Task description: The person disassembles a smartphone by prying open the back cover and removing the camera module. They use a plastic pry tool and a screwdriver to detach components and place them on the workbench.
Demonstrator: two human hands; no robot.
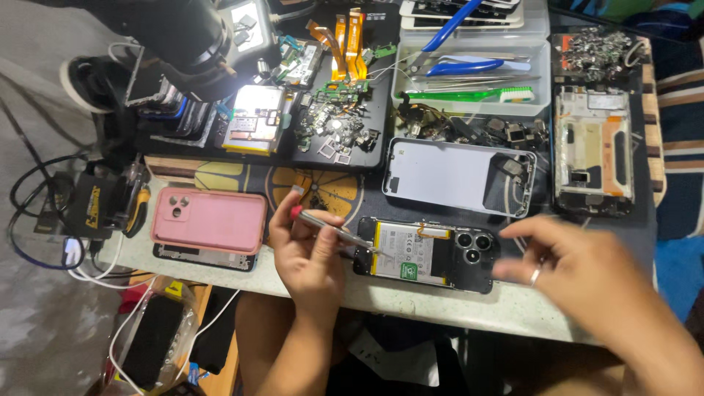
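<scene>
An opened black phone [429, 253] with its battery and triple camera showing lies at the table's front edge. My left hand [308, 257] grips a small screwdriver [334, 229] with a red cap, its tip resting on the phone's left end. My right hand [579, 268], blurred, hovers with fingers apart just right of the phone's camera end and holds nothing. It wears a ring.
A pink phone case [209, 218] lies to the left. A silver back cover [458, 176] sits behind the phone, a phone frame [592, 150] at right. A tray [469, 99] holds tweezers and a green brush. Loose parts and a lit circuit board [253, 117] lie under a microscope [183, 40].
</scene>
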